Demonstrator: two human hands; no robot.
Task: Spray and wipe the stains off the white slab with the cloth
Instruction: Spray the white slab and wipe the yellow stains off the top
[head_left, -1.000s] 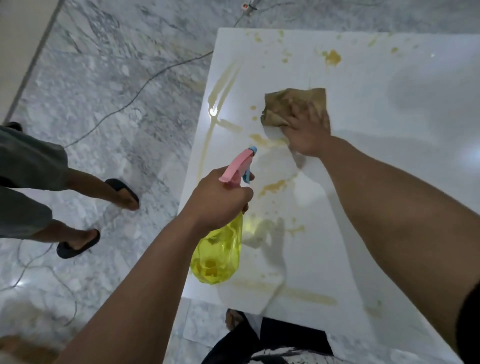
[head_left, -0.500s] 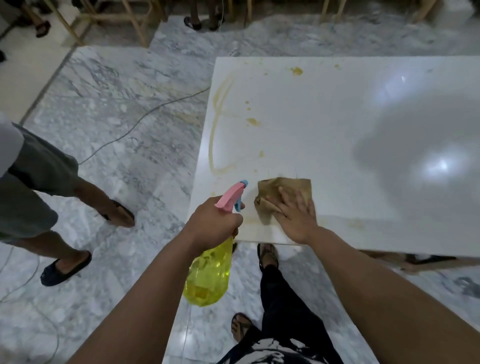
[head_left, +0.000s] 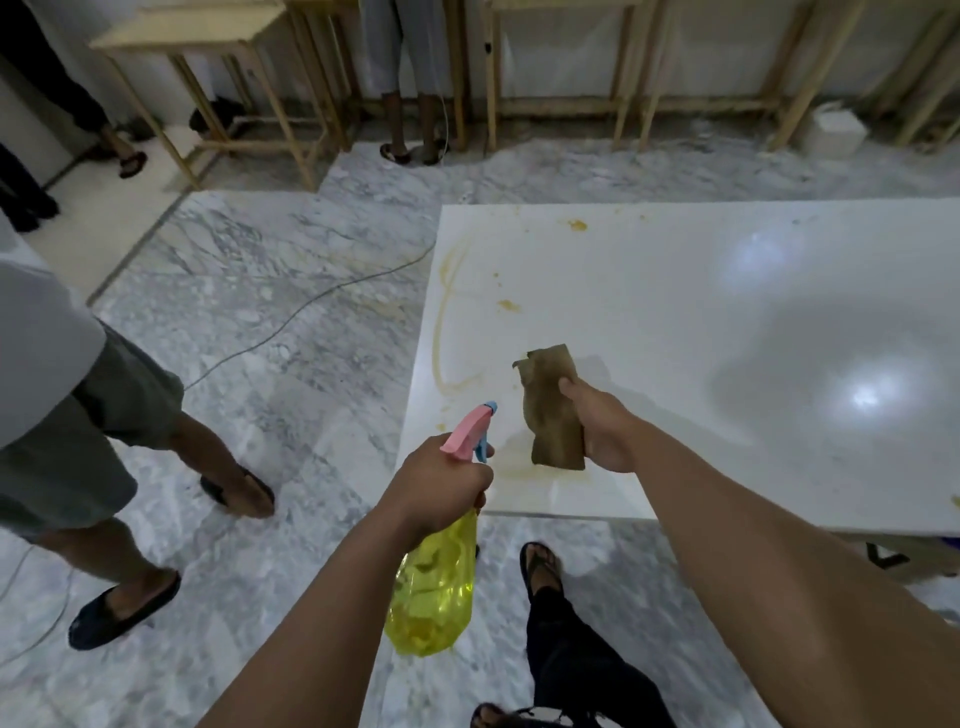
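The white slab (head_left: 675, 332) lies low over the marble floor, with yellow-brown streaks (head_left: 444, 332) along its left side and small blobs (head_left: 576, 225) near the far edge. My right hand (head_left: 597, 421) grips a brown cloth (head_left: 550, 410) and holds it lifted above the slab's near left corner. My left hand (head_left: 436, 480) grips a spray bottle (head_left: 436, 592) with a yellow body and a pink and blue head, its nozzle pointing toward the slab's left edge.
A person in grey shorts and dark slippers (head_left: 119, 608) stands on the floor to the left. A cable (head_left: 291, 322) runs across the marble. Wooden frames (head_left: 291, 104) and another person's legs (head_left: 405, 104) stand at the back. My own feet (head_left: 540, 566) are beside the slab's near edge.
The cloth was pressed flat on the slab under my right hand; now it is gripped and lifted off the surface. The view has tilted up and back. My left hand keeps hold of the bottle.
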